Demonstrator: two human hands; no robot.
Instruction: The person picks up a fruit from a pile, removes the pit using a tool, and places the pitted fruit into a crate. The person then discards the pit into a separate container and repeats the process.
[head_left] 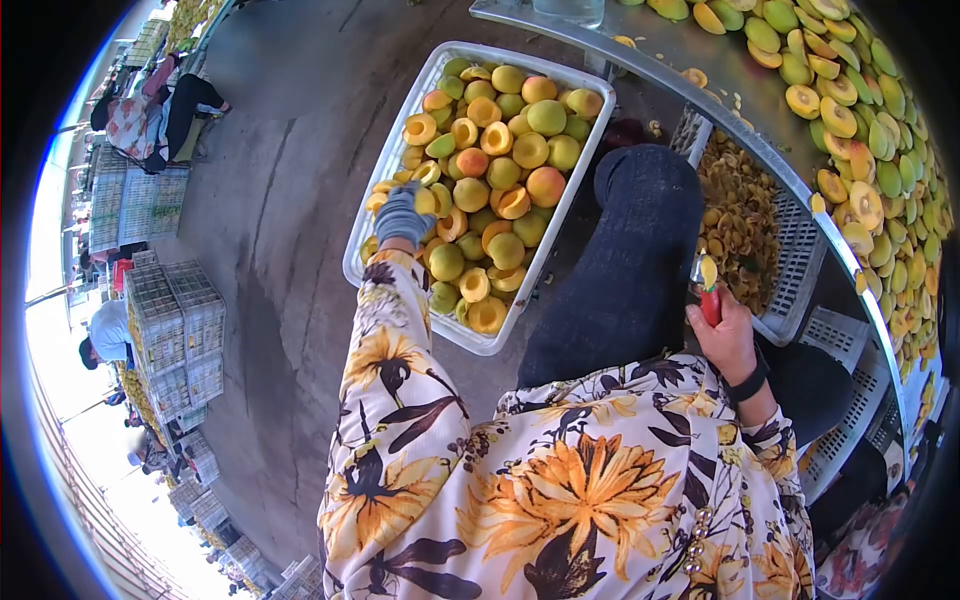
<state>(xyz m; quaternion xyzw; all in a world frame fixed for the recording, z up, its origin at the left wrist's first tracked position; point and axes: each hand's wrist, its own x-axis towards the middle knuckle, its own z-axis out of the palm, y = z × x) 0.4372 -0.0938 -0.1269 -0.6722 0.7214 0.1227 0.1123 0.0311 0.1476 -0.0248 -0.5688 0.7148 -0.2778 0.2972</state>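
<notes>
Peaches (472,192), many halved, fill a white crate (485,343). Gloved left hand (405,215) lies over them, its hold undeterminable; right hand (730,338) is closed around a red-handled tool (711,306).

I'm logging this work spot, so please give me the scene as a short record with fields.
Left hand: gloved, at the fruit in the crate; grip unclear
Right hand: bare, grip closed round a red-handled tool
Crate: white, holding whole and halved fruit
Basket: across the dark trouser leg from the crate, holding brownish scraps
Table: metal, bearing many cut fruit
</notes>
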